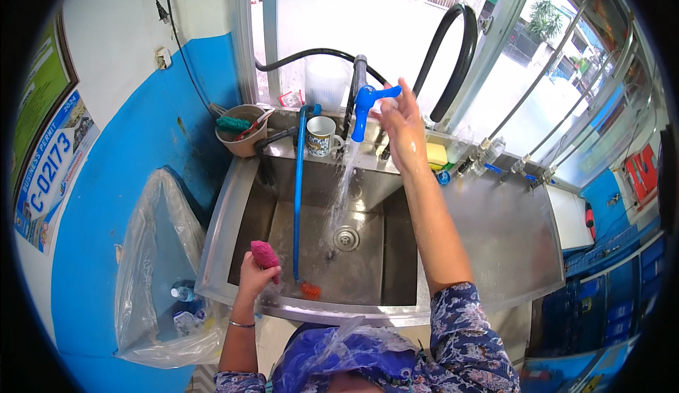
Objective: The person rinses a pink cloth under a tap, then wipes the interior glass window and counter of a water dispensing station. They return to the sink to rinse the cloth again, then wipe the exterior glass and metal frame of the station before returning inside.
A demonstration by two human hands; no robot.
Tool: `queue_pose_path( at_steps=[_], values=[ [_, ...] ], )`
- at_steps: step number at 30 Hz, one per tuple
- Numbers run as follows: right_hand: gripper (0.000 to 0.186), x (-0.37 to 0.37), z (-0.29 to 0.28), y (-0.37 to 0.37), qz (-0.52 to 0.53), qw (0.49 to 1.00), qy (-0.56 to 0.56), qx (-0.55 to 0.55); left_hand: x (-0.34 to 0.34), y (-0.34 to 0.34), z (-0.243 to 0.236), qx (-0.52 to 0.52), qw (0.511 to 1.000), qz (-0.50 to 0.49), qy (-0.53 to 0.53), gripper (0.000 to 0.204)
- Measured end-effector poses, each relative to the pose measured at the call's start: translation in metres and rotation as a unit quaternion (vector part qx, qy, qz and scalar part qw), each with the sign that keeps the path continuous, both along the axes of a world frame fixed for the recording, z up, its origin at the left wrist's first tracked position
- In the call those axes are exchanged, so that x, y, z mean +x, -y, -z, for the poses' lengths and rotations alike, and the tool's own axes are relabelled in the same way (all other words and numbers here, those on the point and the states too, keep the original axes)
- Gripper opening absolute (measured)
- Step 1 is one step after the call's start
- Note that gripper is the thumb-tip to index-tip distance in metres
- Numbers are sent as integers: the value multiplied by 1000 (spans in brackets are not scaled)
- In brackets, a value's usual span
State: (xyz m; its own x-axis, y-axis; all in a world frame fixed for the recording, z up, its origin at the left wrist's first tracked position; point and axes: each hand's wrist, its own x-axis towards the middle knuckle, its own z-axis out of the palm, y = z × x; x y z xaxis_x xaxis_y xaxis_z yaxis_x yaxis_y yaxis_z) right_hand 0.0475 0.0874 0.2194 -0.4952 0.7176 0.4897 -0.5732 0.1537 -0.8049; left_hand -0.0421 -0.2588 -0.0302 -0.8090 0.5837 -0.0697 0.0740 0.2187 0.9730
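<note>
My left hand [256,277] is closed around a pink scrub sponge [265,254] at the sink's near left edge. Raised at the back, my wet right hand [404,133] has its fingers apart and appears to touch the blue lever of the faucet [361,123]. Water [341,193] runs from the faucet into the steel sink [283,216], around the round drain [346,239]. A long blue tube [299,202] crosses the basin from back to front, and a small orange piece [310,290] lies by its near end.
Behind the basin stand a patterned mug [322,137], a clear container [327,85] and a beige bucket [237,137] holding scrubbers. A yellow sponge [437,155] sits right of the faucet. A plastic-lined bin [159,251] is at left; metal pipes [488,145] rise at right.
</note>
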Motion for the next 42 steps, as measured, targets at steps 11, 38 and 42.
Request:
queue_pose_path(
  at_steps=[11,38,42],
  values=[
    [58,30,76,112,75,949,109,287,20,-38,-16,-86,992,78,-50,44],
    [60,646,169,51,24,973,56,-221,508,-263,-70,24,712,580,394,41],
    [62,752,170,60,202,932,144,-265,601,-306,-68,5,763,643,65,23]
  ],
)
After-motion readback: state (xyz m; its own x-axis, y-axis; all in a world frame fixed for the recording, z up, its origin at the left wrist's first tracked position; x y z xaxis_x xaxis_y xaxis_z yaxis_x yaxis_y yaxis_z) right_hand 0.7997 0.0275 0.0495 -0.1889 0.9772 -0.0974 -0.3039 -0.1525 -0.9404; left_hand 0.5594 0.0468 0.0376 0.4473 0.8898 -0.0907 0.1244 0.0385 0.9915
